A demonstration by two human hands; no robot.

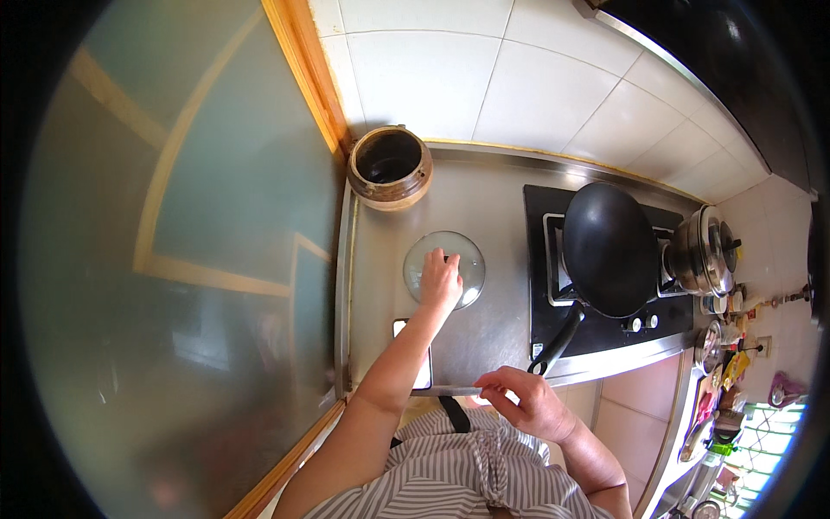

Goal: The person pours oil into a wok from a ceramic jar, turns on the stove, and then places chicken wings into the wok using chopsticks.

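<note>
My left hand (442, 276) grips the dark knob of a round glass lid (471, 277), which appears to lie on the steel counter (487, 214). My fingers cover most of the knob. Under my left forearm is a phone or tablet (423, 376) with a bright screen, partly hidden. Beyond the lid, near the wall corner, stands a brown glazed earthenware jar (390, 175) with its mouth uncovered. My right hand (530, 399) hovers by the counter's front edge, fingers bent and apart from the thumb, holding nothing. Close to it is the handle (559, 340) of a black wok (608, 250).
The wok sits on a black gas hob (541, 259), its handle jutting over the front edge. To its right is a lidded steel pot (697, 253). A frosted glass panel (227, 194) bounds the left side. Several bowls and kitchen items crowd the far-right counter.
</note>
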